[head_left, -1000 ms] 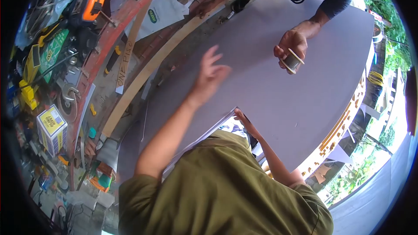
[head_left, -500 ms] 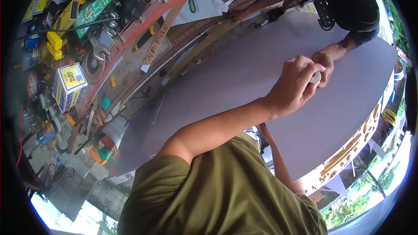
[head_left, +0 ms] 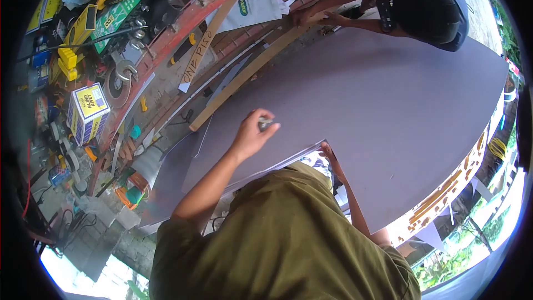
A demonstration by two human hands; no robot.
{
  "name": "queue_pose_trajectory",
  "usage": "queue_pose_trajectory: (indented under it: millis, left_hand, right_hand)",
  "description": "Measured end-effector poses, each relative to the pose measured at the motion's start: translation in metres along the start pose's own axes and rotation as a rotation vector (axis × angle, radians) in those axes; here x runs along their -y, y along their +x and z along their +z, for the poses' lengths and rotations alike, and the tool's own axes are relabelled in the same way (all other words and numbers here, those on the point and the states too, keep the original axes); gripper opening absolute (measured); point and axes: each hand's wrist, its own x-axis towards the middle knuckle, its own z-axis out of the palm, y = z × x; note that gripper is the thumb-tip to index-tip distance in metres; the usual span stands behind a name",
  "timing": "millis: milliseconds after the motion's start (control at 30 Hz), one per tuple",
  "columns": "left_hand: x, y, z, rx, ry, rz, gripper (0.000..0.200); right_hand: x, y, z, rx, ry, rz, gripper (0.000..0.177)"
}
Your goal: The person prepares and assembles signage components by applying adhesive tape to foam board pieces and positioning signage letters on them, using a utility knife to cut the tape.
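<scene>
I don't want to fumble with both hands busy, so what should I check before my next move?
1. Left hand has hold of the small item: ok.
2. Left hand free for other work: not ok, it is occupied.
3. Right hand at the notch in the sheet: ok.
4. Other person's hands away from yours: ok, they are by the plank at the far side.
5. Small item's full shape: cannot tell, fingers cover part of it.
6. Support under the sheet's middle: cannot tell, hidden.
</scene>
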Motion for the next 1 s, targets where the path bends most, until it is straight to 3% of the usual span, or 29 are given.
queue_pose_trajectory:
  millis: [67,100,133,200,300,400,567,633,833,1000]
  left_hand:
    - [0.024,-0.015,-0.006,-0.011,0.009,-0.169,0.026]
    - [0.033,-0.02,-0.008,-0.015,0.014,-0.253,0.026]
    - [0.04,-0.023,-0.009,-0.028,-0.01,-0.27,0.026]
    - [0.051,-0.024,-0.01,-0.054,-0.058,-0.303,0.026]
    - [0.041,-0.016,-0.012,-0.054,-0.098,-0.328,0.028]
    - [0.043,-0.007,-0.012,-0.052,-0.104,-0.294,0.028]
    - [0.045,-0.002,-0.012,-0.014,-0.042,-0.238,0.026]
    - [0.039,-0.004,-0.014,0.0,-0.025,-0.253,0.026]
    - [0.038,-0.006,-0.014,-0.023,-0.093,-0.335,0.025]
    - [0.043,-0.006,-0.012,-0.035,-0.122,-0.341,0.025]
  right_hand:
    - [-0.051,0.014,-0.016,0.181,0.36,-0.008,0.043]
    - [-0.058,0.016,-0.018,0.2,0.37,-0.036,0.043]
    - [-0.056,0.016,-0.018,0.219,0.382,-0.064,0.043]
    - [-0.048,0.018,-0.01,0.114,0.066,-0.16,0.043]
    - [-0.088,0.035,-0.015,0.22,0.458,-0.195,0.037]
    - [-0.095,0.034,-0.019,0.228,0.513,-0.196,0.032]
    - [-0.038,0.019,-0.015,0.127,0.01,-0.058,0.027]
    - [-0.04,0.02,-0.015,0.107,-0.06,-0.082,0.025]
    - [-0.063,0.026,-0.012,0.008,-0.078,-0.422,0.035]
    - [-0.066,0.027,-0.012,0.021,-0.018,-0.419,0.035]
